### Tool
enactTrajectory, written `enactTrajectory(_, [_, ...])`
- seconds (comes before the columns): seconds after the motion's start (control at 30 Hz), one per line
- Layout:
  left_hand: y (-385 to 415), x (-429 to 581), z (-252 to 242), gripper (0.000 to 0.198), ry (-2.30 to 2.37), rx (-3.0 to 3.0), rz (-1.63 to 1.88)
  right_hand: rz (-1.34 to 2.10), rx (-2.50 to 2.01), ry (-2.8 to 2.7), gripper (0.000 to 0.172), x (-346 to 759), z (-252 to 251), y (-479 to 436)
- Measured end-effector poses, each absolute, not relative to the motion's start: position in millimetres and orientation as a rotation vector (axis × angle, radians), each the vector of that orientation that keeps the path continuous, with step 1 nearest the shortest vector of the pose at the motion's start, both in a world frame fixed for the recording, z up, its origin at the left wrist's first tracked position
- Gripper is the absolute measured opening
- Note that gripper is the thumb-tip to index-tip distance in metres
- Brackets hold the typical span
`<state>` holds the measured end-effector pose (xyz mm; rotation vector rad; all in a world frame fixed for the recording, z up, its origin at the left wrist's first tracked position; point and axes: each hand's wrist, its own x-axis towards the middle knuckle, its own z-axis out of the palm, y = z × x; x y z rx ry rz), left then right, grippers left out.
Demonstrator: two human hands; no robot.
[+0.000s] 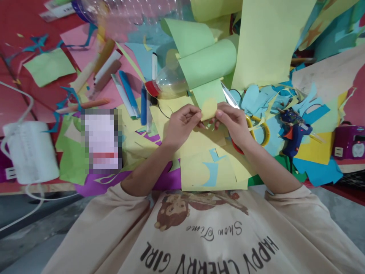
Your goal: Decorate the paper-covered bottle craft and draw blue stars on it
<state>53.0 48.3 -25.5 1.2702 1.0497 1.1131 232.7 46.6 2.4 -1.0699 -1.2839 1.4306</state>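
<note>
Green paper strip (203, 91), overlapped at its near end by a yellow disc (209, 106), is held out over yellow sheets (196, 180) on which blue scraps (210, 173) are scattered. Its end is pinched at the sides by the left hand (184, 123) and the right hand (234, 121) — apparently so that the disc is lined up. Scissors (251, 125) are placed beside the right wrist, perhaps for easy reach. Beyond, a clear bottle (171, 80) is partly covered by a green paper roll (209, 62) — whether they touch cannot be told.

White corded block (31, 154), probably a phone (102, 139), blurred over, purple box (346, 140) rightmost
</note>
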Motion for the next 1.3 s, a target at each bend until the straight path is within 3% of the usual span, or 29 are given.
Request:
enactTrajectory(0.07, [49, 54, -26, 0.048, 1.076, 1.358, 1.228, 1.427, -1.091, -1.264, 0.042, 233, 1, 46])
enactTrajectory(0.2, [48, 53, -28, 0.045, 1.113, 1.465, 1.279, 1.492, -1.107, -1.278, 0.026, 233, -3, 46])
enactTrajectory(0.33, [45, 52, -28, 0.044, 1.114, 1.442, 1.219, 1.519, -1.130, -1.324, 0.035, 233, -6, 46])
enactTrajectory(0.53, [45, 53, -23, 0.049, 1.157, 1.436, 1.113, 1.433, -1.162, -1.411, 0.034, 233, -6, 45])
enactTrajectory(0.8, [44, 50, -33, 0.038, 1.140, 1.443, 1.168, 1.529, -1.073, -1.395, 0.041, 232, -9, 45])
enactTrajectory(1.3, [44, 53, -30, 0.042, 1.140, 1.375, 1.203, 1.594, -1.089, -1.411, 0.048, 231, -5, 46])
